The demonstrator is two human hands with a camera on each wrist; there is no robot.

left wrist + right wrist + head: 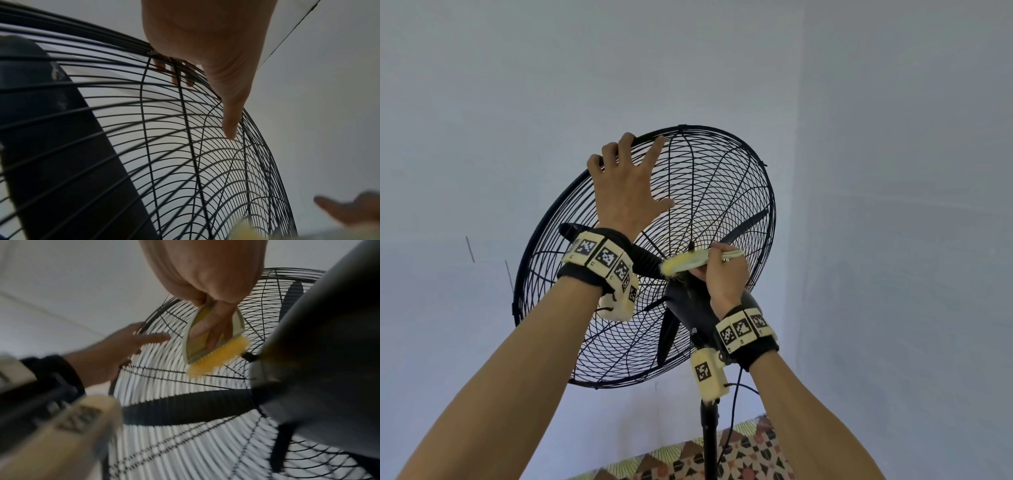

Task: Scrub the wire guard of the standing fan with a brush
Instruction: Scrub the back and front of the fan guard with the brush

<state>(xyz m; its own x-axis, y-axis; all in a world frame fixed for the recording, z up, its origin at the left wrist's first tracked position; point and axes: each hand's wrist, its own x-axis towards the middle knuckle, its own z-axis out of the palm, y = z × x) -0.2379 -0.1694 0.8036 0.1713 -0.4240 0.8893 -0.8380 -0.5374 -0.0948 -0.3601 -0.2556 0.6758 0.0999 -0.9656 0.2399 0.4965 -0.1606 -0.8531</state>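
The standing fan's black wire guard point(722, 178) tilts up in front of me, seen from its rear side. My left hand point(626, 185) grips the guard's upper left rim, three fingers hooked over it, index finger and thumb lying along the wires. In the left wrist view those fingers point(180, 73) show through the wire guard point(185, 162). My right hand point(722, 274) holds a pale brush point(688, 262) with yellow bristles against the guard's centre, just above the motor housing point(688, 308). The right wrist view shows the brush point(216, 353) with its bristles on the wires.
Dark fan blades point(61, 146) sit behind the wires. The black pole point(710, 438) and a cable point(734, 394) drop below the motor. A plain pale wall stands behind, with a corner at the right. A patterned surface point(739, 455) lies at the bottom.
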